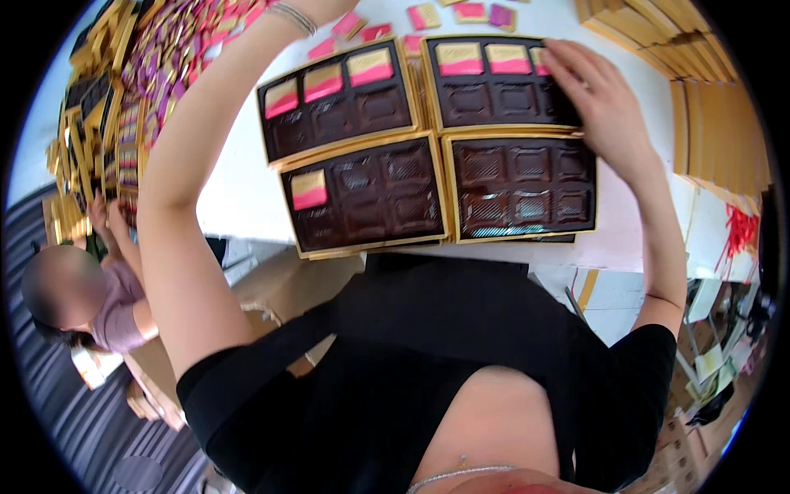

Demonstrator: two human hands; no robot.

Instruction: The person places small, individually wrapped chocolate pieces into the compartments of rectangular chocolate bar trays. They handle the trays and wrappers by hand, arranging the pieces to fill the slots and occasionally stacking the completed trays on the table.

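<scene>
Head view: right hand (597, 99) is laid, fingers spread, on the far-right tray (494, 103) — long axis left-right — on a white table (234, 189); left hand is out of view.

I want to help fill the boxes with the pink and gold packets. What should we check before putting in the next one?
1. Four trays lie flat, side by side on the white table: ok.
2. Near right tray has free pockets: ok, all empty.
3. Near left tray holds one packet, other pockets free: ok.
4. Right hand rests on the far right tray, covering its top right pocket: cannot tell if that is filled.
5. Left hand is out of the picture past the top edge, so whether it holds a packet: cannot tell.
6. Loose packets wait beyond the trays: ok.
</scene>
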